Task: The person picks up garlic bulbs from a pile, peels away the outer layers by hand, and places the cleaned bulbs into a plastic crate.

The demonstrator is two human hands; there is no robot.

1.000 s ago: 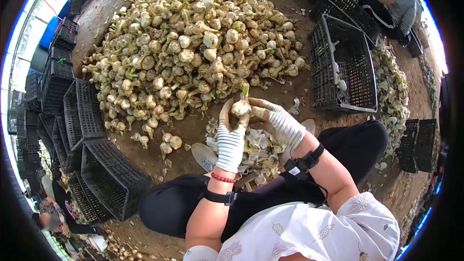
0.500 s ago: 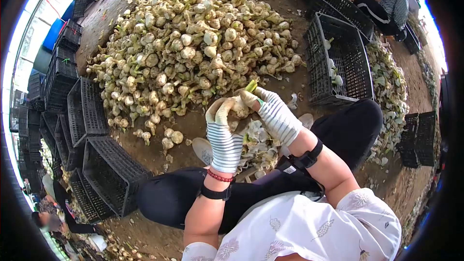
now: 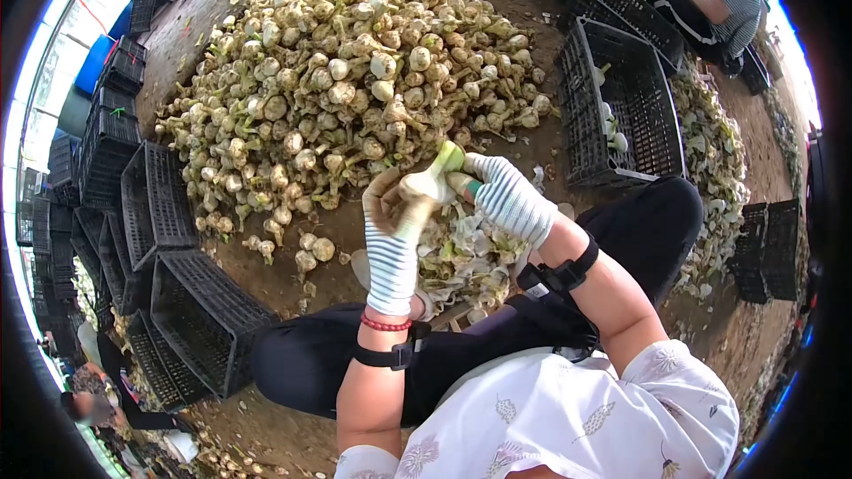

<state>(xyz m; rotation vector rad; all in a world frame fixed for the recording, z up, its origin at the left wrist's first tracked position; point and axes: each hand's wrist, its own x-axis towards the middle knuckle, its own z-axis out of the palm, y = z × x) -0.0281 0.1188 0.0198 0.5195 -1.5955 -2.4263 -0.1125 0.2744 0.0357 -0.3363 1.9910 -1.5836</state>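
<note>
My left hand (image 3: 389, 226), in a striped glove with a dirty palm, is closed around a garlic bulb (image 3: 426, 184). The bulb looks white and smooth, and its thick green stem (image 3: 448, 158) points up and to the right. My right hand (image 3: 506, 195), gloved alike, is beside the stem with its fingers curled together; whether a strip of skin is pinched there is hidden. Something green shows at its thumb. Below both hands lies a heap of peeled garlic skins (image 3: 470, 262) between my legs.
A large pile of unpeeled garlic (image 3: 355, 80) rises ahead. At the right stands a black crate (image 3: 621, 106) with a few white bulbs. Empty crates (image 3: 209, 315) line the left. More skins (image 3: 714, 160) lie far right, near a seated person (image 3: 719, 9). Another person (image 3: 106, 390) is at lower left.
The bulb has turned from dirty and brownish to white, with more of its green stem showing. My left hand has shifted slightly left. The seated person at upper right has raised their arms.
</note>
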